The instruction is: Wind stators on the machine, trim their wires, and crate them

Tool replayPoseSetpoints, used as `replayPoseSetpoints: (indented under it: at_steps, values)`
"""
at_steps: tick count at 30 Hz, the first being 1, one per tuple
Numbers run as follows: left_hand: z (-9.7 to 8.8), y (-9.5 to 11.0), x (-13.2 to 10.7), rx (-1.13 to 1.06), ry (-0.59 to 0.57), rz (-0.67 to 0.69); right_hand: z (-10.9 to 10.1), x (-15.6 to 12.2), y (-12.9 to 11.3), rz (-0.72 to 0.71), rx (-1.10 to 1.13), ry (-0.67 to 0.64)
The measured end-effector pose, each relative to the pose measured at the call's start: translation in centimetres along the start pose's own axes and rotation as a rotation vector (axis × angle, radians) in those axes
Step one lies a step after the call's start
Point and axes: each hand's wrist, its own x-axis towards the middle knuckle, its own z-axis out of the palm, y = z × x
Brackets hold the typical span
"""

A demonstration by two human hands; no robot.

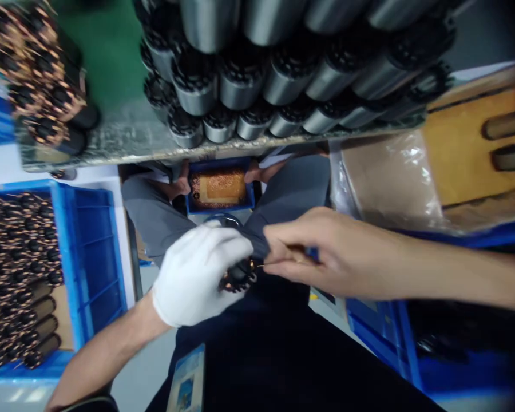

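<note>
My left hand (203,272), in a white glove, is wrapped round a motor stator (240,276) above my lap. The stator's dark, slotted end with bits of copper wire faces right; the glove hides most of its body. My bare right hand (302,246) is pinched close to the stator's right side. A thin copper wire (261,265) runs between the stator and these fingertips. Whether the fingers hold a small tool as well is hidden.
Steel cylinders (240,80) with black slotted ends stand in rows on the green bench (107,63). Copper-wired parts fill a blue crate (90,240) at left. A blue bin (221,209) of copper scraps lies between the feet. Cardboard (390,177) under plastic is at right.
</note>
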Motion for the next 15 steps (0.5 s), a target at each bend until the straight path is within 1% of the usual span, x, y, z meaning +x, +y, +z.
replayPoseSetpoints:
  at_steps: [1, 2, 3, 4, 5, 6, 7, 8, 10, 11, 12, 13, 15]
  values:
    - [0.1, -0.2, -0.5, -0.085, -0.012, -0.107, 0.0, -0.1, 0.0, -0.127, -0.208, 0.122]
    - [0.2, -0.5, -1.0, -0.186, -0.013, -0.213, -0.2, -0.3, 0.1, -0.225, -0.375, 0.224]
    - [0.0, -0.8, -1.5, -0.292, 0.008, -0.305, -0.5, -0.5, 0.4, -0.275, -0.484, 0.303]
    - [-0.4, -1.3, -2.0, -0.389, 0.048, -0.368, -0.9, -0.7, 0.9, -0.274, -0.532, 0.363]
    - [-0.9, -1.8, -2.5, -0.464, 0.100, -0.394, -1.2, -0.8, 1.6, -0.235, -0.533, 0.409]
    - [-1.6, -2.4, -2.7, -0.502, 0.180, -0.385, -1.5, -0.8, 2.3, -0.179, -0.507, 0.437]
    - [-2.3, -3.1, -2.8, -0.484, 0.281, -0.365, -1.5, -0.7, 3.1, -0.116, -0.473, 0.442]
    - [-3.1, -3.8, -2.5, -0.406, 0.396, -0.347, -1.3, -0.5, 3.9, -0.066, -0.439, 0.436]
    - [-4.6, -5.4, -0.9, -0.131, 0.635, -0.351, -0.2, 0.2, 5.1, -0.028, -0.402, 0.358]
    - [-5.2, -6.4, 0.5, 0.006, 0.723, -0.367, 0.7, 0.6, 5.5, -0.043, -0.407, 0.299]
    - [-5.8, -7.4, 2.2, 0.110, 0.774, -0.388, 1.6, 1.1, 5.8, -0.074, -0.424, 0.240]
    - [-6.2, -8.4, 4.1, 0.164, 0.791, -0.402, 2.6, 1.5, 5.9, -0.118, -0.446, 0.184]
    - [-6.7, -10.6, 7.8, 0.220, 0.773, -0.401, 4.5, 1.9, 6.1, -0.202, -0.491, 0.098]
